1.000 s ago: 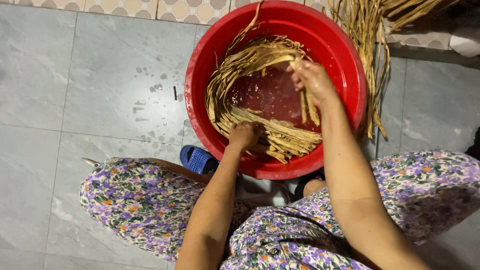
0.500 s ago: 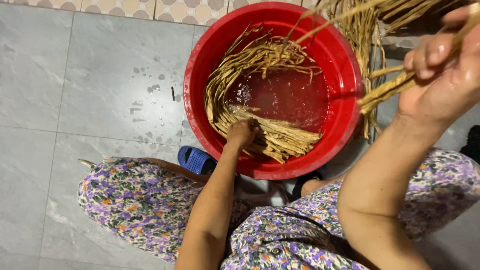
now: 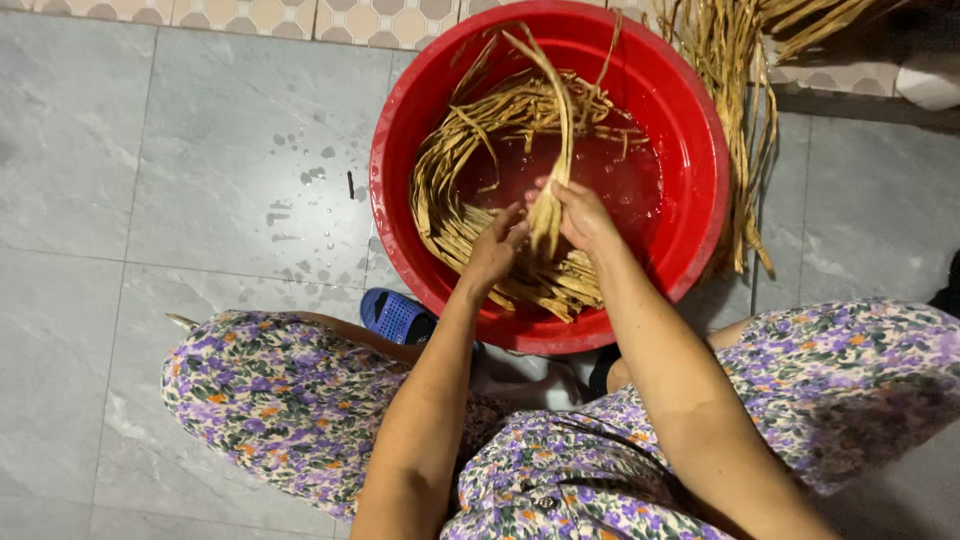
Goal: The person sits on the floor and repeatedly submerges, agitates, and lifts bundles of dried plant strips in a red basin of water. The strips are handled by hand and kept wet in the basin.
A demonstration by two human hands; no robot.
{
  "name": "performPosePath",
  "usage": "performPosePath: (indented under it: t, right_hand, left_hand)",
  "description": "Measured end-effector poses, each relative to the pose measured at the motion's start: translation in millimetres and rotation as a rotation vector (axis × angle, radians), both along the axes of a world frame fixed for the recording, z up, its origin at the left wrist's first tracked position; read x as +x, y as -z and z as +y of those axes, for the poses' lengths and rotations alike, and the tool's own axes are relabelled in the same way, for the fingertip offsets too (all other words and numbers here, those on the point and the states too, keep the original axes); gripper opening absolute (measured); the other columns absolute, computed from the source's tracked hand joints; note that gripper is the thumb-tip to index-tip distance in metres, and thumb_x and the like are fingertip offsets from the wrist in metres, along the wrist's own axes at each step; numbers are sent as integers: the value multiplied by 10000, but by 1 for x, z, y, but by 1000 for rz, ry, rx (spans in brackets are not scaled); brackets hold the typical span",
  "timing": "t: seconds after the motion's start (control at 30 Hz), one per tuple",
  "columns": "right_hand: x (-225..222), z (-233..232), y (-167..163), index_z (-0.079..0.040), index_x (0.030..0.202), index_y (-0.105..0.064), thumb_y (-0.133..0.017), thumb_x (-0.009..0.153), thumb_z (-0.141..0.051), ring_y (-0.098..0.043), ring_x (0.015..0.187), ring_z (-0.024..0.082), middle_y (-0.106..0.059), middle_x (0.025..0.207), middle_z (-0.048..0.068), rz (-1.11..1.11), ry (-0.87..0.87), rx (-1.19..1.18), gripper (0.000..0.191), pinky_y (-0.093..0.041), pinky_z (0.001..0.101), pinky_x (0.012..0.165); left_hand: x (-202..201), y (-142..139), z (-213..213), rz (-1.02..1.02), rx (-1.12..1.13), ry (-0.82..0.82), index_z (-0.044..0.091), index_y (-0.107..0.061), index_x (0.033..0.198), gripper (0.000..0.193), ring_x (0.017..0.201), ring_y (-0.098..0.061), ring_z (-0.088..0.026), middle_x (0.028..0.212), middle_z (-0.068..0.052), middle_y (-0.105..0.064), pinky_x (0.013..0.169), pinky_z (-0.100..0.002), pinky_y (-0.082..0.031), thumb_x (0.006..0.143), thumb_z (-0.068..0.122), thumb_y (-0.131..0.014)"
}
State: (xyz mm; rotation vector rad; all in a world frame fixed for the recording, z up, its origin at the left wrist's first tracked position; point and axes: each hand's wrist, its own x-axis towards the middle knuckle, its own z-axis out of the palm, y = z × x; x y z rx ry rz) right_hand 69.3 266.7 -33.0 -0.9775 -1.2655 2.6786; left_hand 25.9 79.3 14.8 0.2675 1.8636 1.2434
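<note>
The floor (image 3: 150,150) is laid with large grey marbled tiles, separated by thin pale grout lines. Scattered water drops (image 3: 300,190) darken one tile, and a small dark fleck lies among them. Along the top edge runs a band of smaller patterned tiles (image 3: 330,18) in cream and tan, with hexagonal shapes. The light is even and soft, casting only faint shadows across the glossy tile.

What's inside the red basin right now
The red basin holds shallow water and tan fibre strips; both hands grip one bunch, hiding the strips beneath them.
</note>
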Motion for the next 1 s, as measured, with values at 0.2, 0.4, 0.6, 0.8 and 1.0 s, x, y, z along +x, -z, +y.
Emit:
performPosePath:
  t: [0.2, 0.4, 0.6, 0.8, 1.0]
  right_hand:
    - [0, 9, -22, -42, 1226, -706, -591, 1033, -210, -710, 1068, 154, -754, 1135, 98, 187, -279, 399, 281, -587, 229, 902]
    - [11, 20, -24, -39, 1174, -734, -672, 1077, -242, -502, 644, 34, -676, 841, -21, 85, -258, 318, 234, -383, 178, 530]
    - [4, 11, -27, -140, 1235, -733, -653, 990, -202, -603, 623, 19, -735, 844, -2, -3, -313, 492, 265, -433, 158, 500]
    - [-3, -19, -37, -80, 1300, -681, -601, 1002, -154, -676, 666, 110, -759, 930, 98, -26, -219, 619, 317, -570, 238, 527]
    - [-12, -44, -20, -144, 1355, -537, -483, 1038, -226, -679, 691, 130, -738, 1059, 99, -61, -229, 493, 332, -561, 252, 499]
  left_hand:
    - [-4, 29, 8, -97, 175, -120, 18, -696, 1292, 342, 759, -572, -240, 993, -197, -683, 661, -361, -461, 1101, 273, -573]
    - [-2, 38, 8, -315, 506, -218, 46, -652, 1150, 231, 786, -665, -146, 947, -63, -725, 689, -296, -565, 1052, 223, -540]
    - [1, 23, 11, -428, 396, -212, 103, -549, 1190, 231, 805, -686, -184, 979, -63, -679, 695, -380, -620, 1025, 255, -489]
    - [5, 29, 14, -537, 499, -317, 18, -486, 1164, 282, 659, -688, -238, 878, -92, -660, 571, -375, -585, 1087, 288, -457]
    - [6, 46, 13, -370, 310, -270, 113, -573, 1327, 315, 537, -514, -155, 835, -112, -668, 453, -340, -417, 1046, 239, -507]
